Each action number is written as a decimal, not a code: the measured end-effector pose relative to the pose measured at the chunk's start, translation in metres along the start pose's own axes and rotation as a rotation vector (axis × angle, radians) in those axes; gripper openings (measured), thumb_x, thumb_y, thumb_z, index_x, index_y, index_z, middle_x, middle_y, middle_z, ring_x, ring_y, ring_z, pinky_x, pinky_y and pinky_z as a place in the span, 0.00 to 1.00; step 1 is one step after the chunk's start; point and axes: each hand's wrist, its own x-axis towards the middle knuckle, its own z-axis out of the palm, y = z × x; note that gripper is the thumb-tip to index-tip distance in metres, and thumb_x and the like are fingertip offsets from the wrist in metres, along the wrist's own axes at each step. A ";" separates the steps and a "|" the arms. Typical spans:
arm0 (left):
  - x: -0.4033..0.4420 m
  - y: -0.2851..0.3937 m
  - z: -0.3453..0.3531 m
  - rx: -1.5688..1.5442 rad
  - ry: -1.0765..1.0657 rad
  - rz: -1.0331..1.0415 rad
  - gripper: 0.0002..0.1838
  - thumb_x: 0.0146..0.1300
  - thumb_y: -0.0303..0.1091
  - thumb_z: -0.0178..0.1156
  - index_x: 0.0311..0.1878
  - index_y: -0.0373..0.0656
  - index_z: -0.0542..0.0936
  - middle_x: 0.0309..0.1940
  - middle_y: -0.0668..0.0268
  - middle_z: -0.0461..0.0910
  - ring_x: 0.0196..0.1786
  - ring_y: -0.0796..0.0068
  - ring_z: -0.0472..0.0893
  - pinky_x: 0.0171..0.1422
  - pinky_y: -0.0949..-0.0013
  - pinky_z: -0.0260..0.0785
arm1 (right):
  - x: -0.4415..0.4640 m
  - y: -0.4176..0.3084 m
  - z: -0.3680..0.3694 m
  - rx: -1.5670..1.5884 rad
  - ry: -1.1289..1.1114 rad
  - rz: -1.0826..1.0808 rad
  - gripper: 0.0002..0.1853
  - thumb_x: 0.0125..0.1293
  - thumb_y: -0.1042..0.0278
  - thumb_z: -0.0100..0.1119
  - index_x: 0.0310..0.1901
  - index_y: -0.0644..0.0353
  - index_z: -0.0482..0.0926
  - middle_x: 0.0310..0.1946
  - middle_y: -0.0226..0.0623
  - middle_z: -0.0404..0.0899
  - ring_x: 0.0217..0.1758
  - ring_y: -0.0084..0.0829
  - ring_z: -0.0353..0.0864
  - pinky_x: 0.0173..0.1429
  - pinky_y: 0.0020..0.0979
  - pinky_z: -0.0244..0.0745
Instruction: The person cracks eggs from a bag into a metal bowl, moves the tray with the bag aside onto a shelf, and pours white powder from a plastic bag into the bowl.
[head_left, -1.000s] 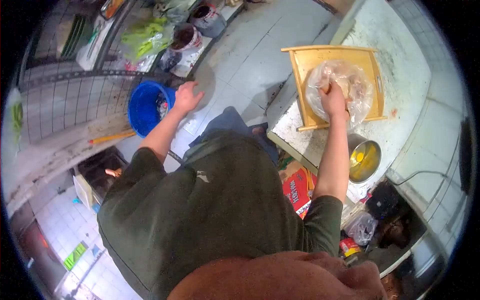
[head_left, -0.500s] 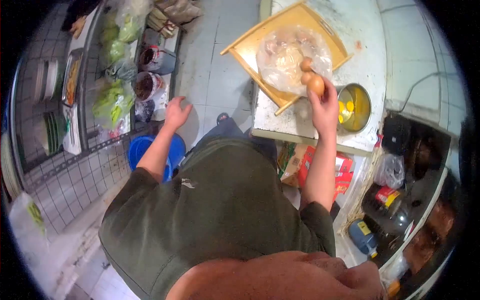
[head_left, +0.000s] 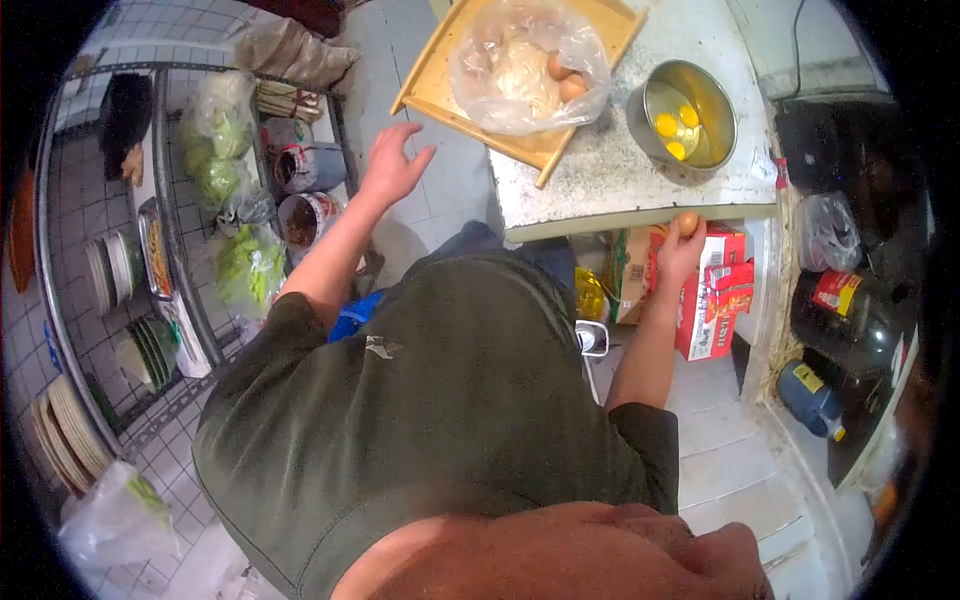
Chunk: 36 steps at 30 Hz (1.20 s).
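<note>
My right hand (head_left: 680, 252) grips a brown egg (head_left: 687, 224) at the front edge of the white worktop (head_left: 560, 195). Just beyond it a metal pot (head_left: 648, 110) stands on the worktop, with several egg yolks (head_left: 689, 116) in clear egg white. Further left, a wooden tray (head_left: 424, 88) bears an open clear plastic bag (head_left: 480, 100) with brown eggs (head_left: 573, 88) inside. My left hand (head_left: 393, 165) is held in the air left of the worktop, fingers apart, holding nothing.
At the left stands a wire rack (head_left: 160, 190) with plates, bagged green vegetables (head_left: 250, 265) and tubs. Under the worktop are a red and white box (head_left: 710, 320) and an oil bottle (head_left: 589, 294). A blue bucket (head_left: 352, 316) is partly hidden by my left arm. Bottles stand at the right.
My right hand has left the bag with an egg and come down to the worktop's front edge. The view has shifted, and my left hand stays empty.
</note>
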 end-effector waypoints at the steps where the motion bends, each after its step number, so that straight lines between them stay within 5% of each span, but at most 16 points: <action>1: 0.007 0.008 -0.001 -0.009 0.002 0.038 0.21 0.57 0.40 0.66 0.51 0.39 0.78 0.51 0.55 0.78 0.58 0.52 0.74 0.64 0.56 0.64 | -0.001 -0.003 0.001 -0.099 0.026 -0.056 0.26 0.63 0.68 0.61 0.60 0.72 0.68 0.53 0.57 0.75 0.57 0.47 0.75 0.61 0.40 0.70; 3: 0.014 0.021 -0.001 -0.030 0.007 0.106 0.21 0.57 0.39 0.66 0.51 0.40 0.78 0.50 0.55 0.78 0.58 0.53 0.74 0.64 0.56 0.64 | -0.004 -0.007 0.001 -0.304 0.071 -0.168 0.26 0.63 0.69 0.60 0.60 0.72 0.68 0.52 0.57 0.75 0.56 0.50 0.75 0.61 0.42 0.70; 13: 0.016 0.041 0.002 -0.020 -0.002 0.211 0.21 0.57 0.39 0.66 0.51 0.40 0.77 0.50 0.55 0.78 0.56 0.52 0.75 0.62 0.57 0.65 | -0.009 -0.014 -0.004 -0.263 0.043 -0.161 0.25 0.64 0.69 0.58 0.61 0.69 0.68 0.57 0.58 0.71 0.58 0.54 0.72 0.63 0.42 0.68; 20: 0.021 0.053 0.001 -0.044 0.000 0.261 0.21 0.57 0.38 0.66 0.52 0.39 0.77 0.50 0.54 0.78 0.56 0.52 0.75 0.62 0.58 0.66 | -0.004 -0.030 -0.014 -0.346 0.295 -0.262 0.29 0.63 0.66 0.62 0.63 0.70 0.67 0.55 0.59 0.72 0.57 0.52 0.73 0.60 0.42 0.71; 23: 0.022 0.063 0.004 -0.074 -0.012 0.303 0.22 0.56 0.37 0.67 0.53 0.39 0.77 0.51 0.54 0.78 0.56 0.52 0.75 0.62 0.57 0.66 | 0.001 0.005 -0.005 -0.374 0.061 -0.218 0.29 0.63 0.65 0.63 0.62 0.71 0.67 0.56 0.59 0.72 0.58 0.51 0.74 0.60 0.40 0.71; 24: 0.027 0.067 0.004 -0.081 -0.005 0.326 0.22 0.56 0.37 0.67 0.53 0.39 0.77 0.51 0.54 0.78 0.56 0.52 0.75 0.63 0.57 0.66 | 0.002 0.000 -0.007 -0.300 0.094 -0.153 0.26 0.64 0.66 0.61 0.61 0.67 0.68 0.56 0.51 0.73 0.55 0.47 0.75 0.61 0.40 0.70; 25: 0.032 0.070 0.002 -0.090 0.000 0.348 0.22 0.56 0.37 0.67 0.53 0.39 0.77 0.51 0.54 0.78 0.57 0.52 0.75 0.63 0.57 0.66 | 0.001 -0.013 -0.004 0.096 0.110 0.036 0.24 0.67 0.67 0.59 0.61 0.66 0.68 0.55 0.44 0.74 0.52 0.38 0.77 0.58 0.37 0.73; 27: 0.036 0.086 0.005 -0.126 0.000 0.388 0.22 0.56 0.37 0.67 0.53 0.39 0.77 0.52 0.54 0.77 0.58 0.52 0.74 0.63 0.57 0.66 | 0.000 -0.066 -0.015 0.397 0.082 0.225 0.22 0.69 0.70 0.56 0.62 0.65 0.67 0.54 0.39 0.74 0.52 0.33 0.75 0.58 0.34 0.73; 30: 0.056 0.132 0.017 -0.178 -0.007 0.548 0.21 0.54 0.38 0.67 0.49 0.39 0.79 0.48 0.55 0.79 0.54 0.52 0.76 0.60 0.56 0.67 | 0.022 -0.051 -0.029 0.983 -0.099 0.287 0.21 0.71 0.70 0.52 0.63 0.64 0.66 0.55 0.40 0.73 0.53 0.34 0.75 0.61 0.37 0.72; 33: 0.097 0.203 0.028 -0.213 -0.262 0.671 0.22 0.55 0.38 0.66 0.53 0.39 0.77 0.53 0.53 0.77 0.57 0.54 0.74 0.63 0.57 0.67 | 0.044 -0.111 -0.037 1.111 -0.231 0.275 0.21 0.73 0.67 0.50 0.63 0.65 0.66 0.56 0.41 0.73 0.55 0.35 0.73 0.64 0.39 0.69; 36: 0.144 0.261 0.066 -0.411 -0.238 0.861 0.22 0.55 0.36 0.64 0.54 0.40 0.76 0.53 0.55 0.76 0.56 0.53 0.75 0.62 0.56 0.68 | 0.085 -0.138 -0.037 0.990 -0.417 0.222 0.21 0.74 0.63 0.49 0.64 0.63 0.66 0.57 0.40 0.72 0.56 0.35 0.73 0.66 0.41 0.67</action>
